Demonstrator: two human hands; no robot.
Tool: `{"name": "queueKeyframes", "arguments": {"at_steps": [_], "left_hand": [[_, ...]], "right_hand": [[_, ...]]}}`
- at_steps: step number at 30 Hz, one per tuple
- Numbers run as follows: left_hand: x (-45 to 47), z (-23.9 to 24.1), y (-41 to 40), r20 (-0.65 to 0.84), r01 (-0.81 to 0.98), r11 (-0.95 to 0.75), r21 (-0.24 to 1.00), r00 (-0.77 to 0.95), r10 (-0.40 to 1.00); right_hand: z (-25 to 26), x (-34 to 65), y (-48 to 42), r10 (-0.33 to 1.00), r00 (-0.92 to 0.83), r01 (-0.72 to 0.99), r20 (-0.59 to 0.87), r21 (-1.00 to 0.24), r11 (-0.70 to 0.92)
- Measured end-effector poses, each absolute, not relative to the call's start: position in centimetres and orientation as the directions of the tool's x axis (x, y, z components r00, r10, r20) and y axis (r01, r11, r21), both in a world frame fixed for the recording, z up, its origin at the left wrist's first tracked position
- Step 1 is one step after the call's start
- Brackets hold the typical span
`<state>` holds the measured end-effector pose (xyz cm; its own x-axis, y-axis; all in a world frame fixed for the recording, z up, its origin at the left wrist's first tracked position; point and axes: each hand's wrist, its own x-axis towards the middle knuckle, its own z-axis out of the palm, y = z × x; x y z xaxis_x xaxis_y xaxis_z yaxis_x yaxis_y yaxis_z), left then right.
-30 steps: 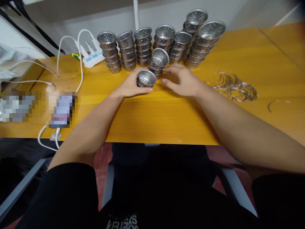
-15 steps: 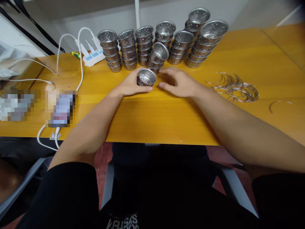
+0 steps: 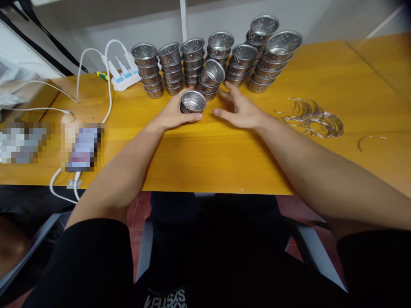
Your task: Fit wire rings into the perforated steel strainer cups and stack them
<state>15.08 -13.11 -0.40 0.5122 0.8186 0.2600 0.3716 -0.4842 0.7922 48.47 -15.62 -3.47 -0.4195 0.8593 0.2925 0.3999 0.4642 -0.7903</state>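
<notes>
My left hand (image 3: 171, 114) is wrapped round a small perforated metal strainer cup (image 3: 193, 102), its thumb along the near side and the other fingers mostly hidden behind. The cup's open mouth faces up; there seems to be another rim just beneath it. My right hand (image 3: 242, 110) is open to the right of the cup, fingers apart and nothing between them. Its fingertips are close to a short stack of strainer cups (image 3: 212, 73), whose top cup sits tilted. Whether they touch that stack, I cannot tell.
Taller stacks of the same cups (image 3: 148, 70) line the back of the yellow table (image 3: 205, 162). A pile of thin curved wires (image 3: 317, 119) lies at right, with one loose wire (image 3: 369, 137) nearby. A phone (image 3: 84, 147), white cables and a power strip (image 3: 126, 78) are at left.
My left hand has shifted slightly left with the cup. My right hand's fingers have spread and moved a little right, along the side of the short stack. The view has turned slightly.
</notes>
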Motion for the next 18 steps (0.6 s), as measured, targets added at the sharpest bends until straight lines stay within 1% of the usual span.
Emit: {"name": "queueKeyframes", "arguments": {"at_steps": [5, 7, 10, 12, 16, 18], "left_hand": [[15.3, -0.6, -13.0, 0.261, 0.346, -0.472, 0.811, 0.508, 0.821], [15.4, -0.7, -12.8, 0.260, 0.325, -0.467, 0.822, 0.516, 0.816], [15.6, -0.5, -12.6, 0.262, 0.300, -0.472, 0.829, 0.536, 0.802], [15.8, -0.3, -12.7, 0.260, 0.295, -0.477, 0.828, 0.552, 0.792], [15.8, 0.0, -13.2, 0.237, 0.319, -0.465, 0.826, 0.553, 0.799], [15.6, 0.0, -13.4, 0.239, 0.329, -0.463, 0.823, 0.539, 0.808]], "right_hand": [[-3.1, 47.6, -16.5, 0.816, -0.486, 0.337, 0.314, -0.794, 0.506], [-2.9, 47.6, -16.7, 0.822, -0.452, 0.380, 0.348, -0.758, 0.530], [-2.8, 47.6, -16.7, 0.847, -0.345, 0.506, 0.405, -0.680, 0.531], [-2.8, 47.4, -16.4, 0.845, -0.325, 0.528, 0.425, -0.660, 0.535], [-2.3, 46.5, -16.4, 0.811, -0.375, 0.404, 0.449, -0.708, 0.579], [-1.6, 46.3, -16.9, 0.821, -0.368, 0.383, 0.436, -0.734, 0.562]]}}
